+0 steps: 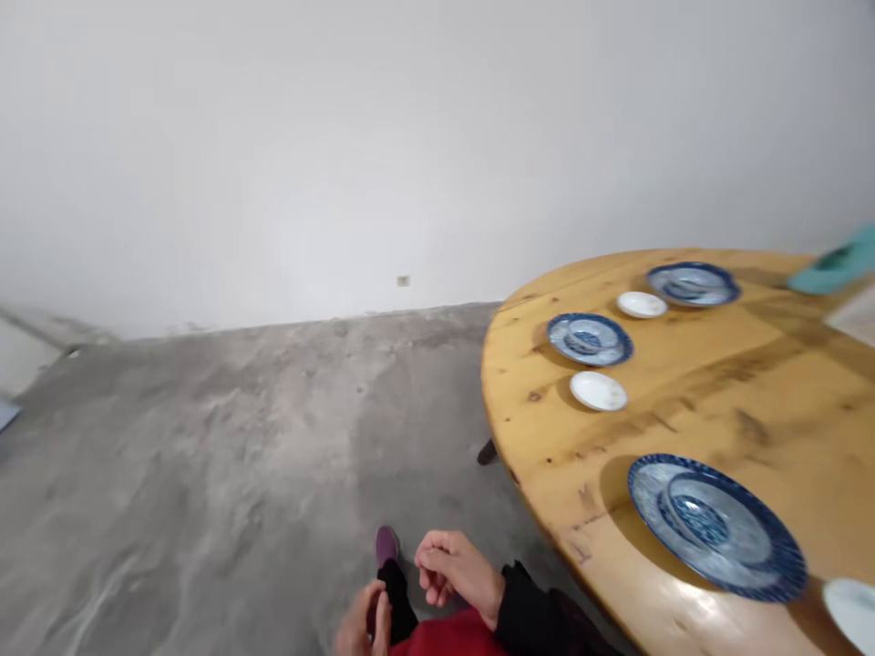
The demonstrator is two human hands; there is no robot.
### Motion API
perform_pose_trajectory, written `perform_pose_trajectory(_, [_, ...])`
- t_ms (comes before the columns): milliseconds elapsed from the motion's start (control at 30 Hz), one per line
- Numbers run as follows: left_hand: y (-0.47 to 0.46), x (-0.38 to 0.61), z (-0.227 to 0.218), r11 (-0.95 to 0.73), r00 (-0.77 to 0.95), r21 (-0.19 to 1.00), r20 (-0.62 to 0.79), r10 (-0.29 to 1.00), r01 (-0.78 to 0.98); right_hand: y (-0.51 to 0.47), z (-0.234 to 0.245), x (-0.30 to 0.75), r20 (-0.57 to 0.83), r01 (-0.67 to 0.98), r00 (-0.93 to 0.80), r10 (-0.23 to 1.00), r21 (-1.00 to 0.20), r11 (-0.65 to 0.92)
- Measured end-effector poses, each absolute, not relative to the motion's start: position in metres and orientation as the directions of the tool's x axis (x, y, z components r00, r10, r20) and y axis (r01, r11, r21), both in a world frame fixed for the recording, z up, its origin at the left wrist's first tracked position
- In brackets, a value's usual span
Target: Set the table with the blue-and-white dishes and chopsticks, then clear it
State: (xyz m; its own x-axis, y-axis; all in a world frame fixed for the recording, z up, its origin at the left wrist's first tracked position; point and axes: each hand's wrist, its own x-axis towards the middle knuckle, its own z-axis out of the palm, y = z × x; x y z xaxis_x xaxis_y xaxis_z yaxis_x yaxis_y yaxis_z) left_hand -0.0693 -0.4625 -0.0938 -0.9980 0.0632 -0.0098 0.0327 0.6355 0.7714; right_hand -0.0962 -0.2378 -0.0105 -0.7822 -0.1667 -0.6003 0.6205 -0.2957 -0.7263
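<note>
While I watch via head cam, R hand (457, 567) is up front of red garment (447, 635), fingers curled in narrow. L hand (362, 621) is just beside, blurred; can't tell if it's gripping. Off to R, well apart, nearest blue-&-white plate (786, 558) sits on wood table (725, 374) w/ bowl (698, 521) in it, white saucer (854, 609) close by.
</note>
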Motion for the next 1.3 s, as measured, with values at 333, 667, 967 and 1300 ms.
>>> perform_pose_trajectory(333, [-0.487, -0.28, -0.047, 0.638, -0.869, 0.707, -0.067, 0.49, 0.305, -0.272, 0.017, -0.205, -0.546, 0.419, -0.823, 0.156, -0.769, -0.483])
perform_pose_trajectory(667, [-0.39, -0.357, -0.047, 0.317, -0.508, 0.76, 0.02, 0.861, 0.567, -0.24, 0.001, -0.252, -0.578, 0.35, -0.743, 0.339, -0.766, -0.54])
perform_pose_trajectory(967, [-0.335, -0.477, -0.045, 0.471, -0.639, 0.7, -0.028, 0.769, 0.536, -0.148, 0.007, -0.371, -0.487, 0.24, -0.813, 0.319, -0.779, -0.579])
perform_pose_trajectory(1300, [-0.241, -0.541, -0.037, 0.488, -0.568, 0.677, -0.125, 0.814, 0.551, -0.065, -0.002, -0.416, -0.533, 0.169, -0.746, 0.4, -0.732, -0.66])
